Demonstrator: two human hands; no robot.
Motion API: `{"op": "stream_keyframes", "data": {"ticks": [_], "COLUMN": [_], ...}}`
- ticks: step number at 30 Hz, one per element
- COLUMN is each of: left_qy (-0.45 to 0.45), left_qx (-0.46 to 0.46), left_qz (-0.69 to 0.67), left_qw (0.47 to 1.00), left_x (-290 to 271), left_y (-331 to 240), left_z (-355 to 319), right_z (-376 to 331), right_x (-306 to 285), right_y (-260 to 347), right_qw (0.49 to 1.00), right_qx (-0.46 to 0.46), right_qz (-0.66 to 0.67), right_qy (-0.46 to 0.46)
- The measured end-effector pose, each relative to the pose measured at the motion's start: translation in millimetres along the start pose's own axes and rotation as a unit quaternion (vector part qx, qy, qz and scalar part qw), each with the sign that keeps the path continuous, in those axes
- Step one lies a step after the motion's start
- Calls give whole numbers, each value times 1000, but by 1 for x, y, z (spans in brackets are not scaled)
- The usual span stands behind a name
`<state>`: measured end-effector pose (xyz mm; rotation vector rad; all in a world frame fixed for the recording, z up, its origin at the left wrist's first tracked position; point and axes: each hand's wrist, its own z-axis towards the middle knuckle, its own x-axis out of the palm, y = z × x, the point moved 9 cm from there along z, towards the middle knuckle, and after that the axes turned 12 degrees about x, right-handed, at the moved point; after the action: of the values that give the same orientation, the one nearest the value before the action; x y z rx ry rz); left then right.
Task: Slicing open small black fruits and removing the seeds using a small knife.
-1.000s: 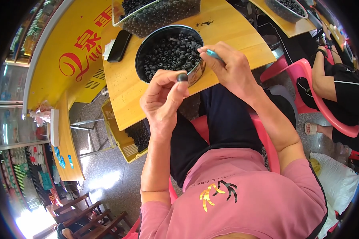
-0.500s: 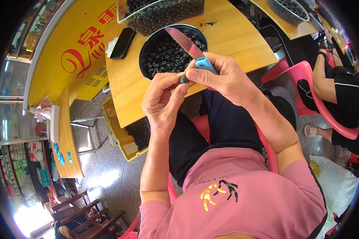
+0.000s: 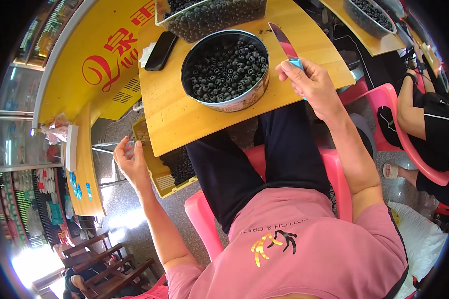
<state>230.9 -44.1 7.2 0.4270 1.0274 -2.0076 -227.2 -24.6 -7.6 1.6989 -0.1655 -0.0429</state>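
The R hand (image 3: 309,82) is closed around the handle of the light-blue-handled knife with shiny metal blade (image 3: 284,43); its tip points away from the body, over the R part of the light wooden table (image 3: 167,119). L hand (image 3: 130,160) has its fingers apart, near the yellow plastic crate (image 3: 159,183). Betw. hands, farther fwd, the round dark-lined tub (image 3: 230,103) w/ many small black round pieces (image 3: 227,72) stands on the table.

Left fingers (image 3: 138,150) parted; now near crate (image 3: 177,188)
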Motion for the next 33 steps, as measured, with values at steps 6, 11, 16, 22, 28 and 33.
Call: {"op": "stream_keyframes", "data": {"ticks": [6,11,16,22,28,33], "left_qy": [180,325,421,363,274,235], "left_qx": [173,297,341,48,-56,-47], "left_qz": [-117,-133,-12,-379,-576,-612], "left_qw": [961,888,840,850,768,754], "left_x": [77,176,222,189,161,150], "left_y": [-145,-201,-207,-195,-217,-223], "left_z": [36,38,37,42,13,-1], "right_z": [2,-4,-8,-5,-11,-17], "right_x": [1,14,12,17,44,57], "right_y": [-11,-13,-15,-7,18,27], "right_qw": [1000,1000,1000,999,995,989], "right_qx": [-11,-10,-4,-13,-34,-65], "right_qz": [-15,11,-1,19,76,111], "right_qy": [-9,14,19,28,54,71]}}
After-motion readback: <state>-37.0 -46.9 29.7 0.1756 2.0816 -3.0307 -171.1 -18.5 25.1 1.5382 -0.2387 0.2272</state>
